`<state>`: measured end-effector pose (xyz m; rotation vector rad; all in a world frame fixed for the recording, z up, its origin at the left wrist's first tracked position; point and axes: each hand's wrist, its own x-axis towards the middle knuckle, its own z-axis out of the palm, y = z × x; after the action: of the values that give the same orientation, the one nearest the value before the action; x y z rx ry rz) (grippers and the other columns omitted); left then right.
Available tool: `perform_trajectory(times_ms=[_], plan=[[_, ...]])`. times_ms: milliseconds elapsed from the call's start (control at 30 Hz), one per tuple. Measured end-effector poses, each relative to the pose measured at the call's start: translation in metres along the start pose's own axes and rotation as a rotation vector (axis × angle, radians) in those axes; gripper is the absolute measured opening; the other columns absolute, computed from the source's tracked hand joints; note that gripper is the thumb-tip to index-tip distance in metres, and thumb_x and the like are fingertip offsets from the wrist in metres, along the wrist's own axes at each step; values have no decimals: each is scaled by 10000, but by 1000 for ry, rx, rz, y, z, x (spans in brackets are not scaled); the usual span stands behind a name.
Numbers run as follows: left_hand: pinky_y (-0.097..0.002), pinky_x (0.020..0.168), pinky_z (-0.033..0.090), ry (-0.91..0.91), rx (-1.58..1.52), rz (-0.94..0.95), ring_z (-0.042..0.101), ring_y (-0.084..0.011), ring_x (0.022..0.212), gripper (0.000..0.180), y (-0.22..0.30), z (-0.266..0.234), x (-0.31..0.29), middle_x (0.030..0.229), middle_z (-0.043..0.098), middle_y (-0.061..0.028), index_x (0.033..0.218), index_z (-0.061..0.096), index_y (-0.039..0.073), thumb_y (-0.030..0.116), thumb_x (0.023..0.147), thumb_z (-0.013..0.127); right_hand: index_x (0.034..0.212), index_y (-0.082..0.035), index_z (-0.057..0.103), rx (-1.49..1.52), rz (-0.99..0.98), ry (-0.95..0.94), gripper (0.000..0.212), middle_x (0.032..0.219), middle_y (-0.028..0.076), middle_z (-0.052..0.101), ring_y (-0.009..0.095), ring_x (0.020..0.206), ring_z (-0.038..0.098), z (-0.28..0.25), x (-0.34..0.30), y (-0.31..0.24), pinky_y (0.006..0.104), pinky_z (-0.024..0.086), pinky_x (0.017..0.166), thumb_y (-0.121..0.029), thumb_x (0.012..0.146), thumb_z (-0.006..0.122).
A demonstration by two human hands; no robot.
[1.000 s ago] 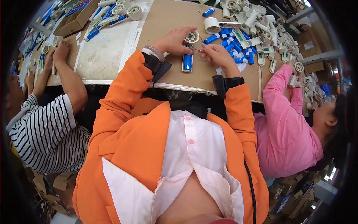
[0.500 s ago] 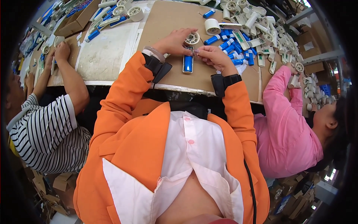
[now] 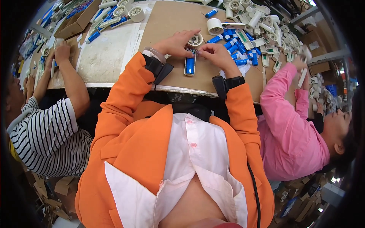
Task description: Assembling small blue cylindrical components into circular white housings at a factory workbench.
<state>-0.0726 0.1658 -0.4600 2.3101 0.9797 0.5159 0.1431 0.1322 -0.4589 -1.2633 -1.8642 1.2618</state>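
A white plastic housing (image 3: 195,39) with a round head lies in front of me, its long handle pointing toward me. In that handle sits a blue cylindrical battery (image 3: 189,67), with small wiring at its far end. My left hand (image 3: 175,43) grips the housing around the head, its thumb pressed near the wiring and its fingers reaching over the far side. Just right of the battery's top end, my right hand (image 3: 219,56) is closed in a pinch. What lies between those fingertips is too small to make out.
A large heap of white housings (image 3: 262,28) and blue batteries (image 3: 236,47) covers the table's right. A white cylindrical part (image 3: 215,26) stands beside it. More parts and a cardboard box (image 3: 78,19) are at far left. Co-workers in stripes (image 3: 53,133) and pink (image 3: 289,129) sit either side.
My right hand has shifted slightly left, its fingertips closer to the battery's top end. The left hand stays on the housing. The co-worker in pink has raised a white part.
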Motion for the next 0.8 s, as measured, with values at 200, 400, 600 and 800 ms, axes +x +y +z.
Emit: perform_trajectory(times_ms=[200, 400, 600, 800], plan=[[-421, 1045, 346, 24, 6, 25, 406, -400, 1232, 962, -6, 3, 0, 1352, 415, -228, 1467, 220, 124, 280, 694, 772, 934, 7, 660, -102, -53, 27, 152, 764, 29, 659, 82, 688, 596, 5, -2, -7, 231, 473, 619, -124, 858, 643], [-431, 1049, 338, 62, -14, 13, 405, -420, 1224, 977, -10, 8, 0, 1355, 411, -233, 1465, 216, 134, 311, 685, 778, 904, 0, 626, -272, -312, 296, 110, 775, 33, 612, 97, 663, 550, 24, -3, 0, 243, 445, 600, -103, 867, 637], [-438, 1042, 342, 82, 4, 18, 408, -428, 1216, 977, -10, 9, -1, 1339, 422, -242, 1461, 224, 134, 320, 681, 783, 893, -13, 624, -395, -426, 407, 92, 793, 77, 599, 175, 668, 556, 32, -5, 5, 281, 448, 606, -95, 853, 641], [-408, 1039, 355, 76, 42, 4, 406, -386, 1236, 932, -3, 7, -3, 1353, 406, -236, 1459, 230, 84, 250, 719, 773, 879, -37, 636, -277, -331, 396, 79, 791, 103, 605, 254, 723, 583, 32, -8, 9, 330, 460, 629, -93, 825, 650]])
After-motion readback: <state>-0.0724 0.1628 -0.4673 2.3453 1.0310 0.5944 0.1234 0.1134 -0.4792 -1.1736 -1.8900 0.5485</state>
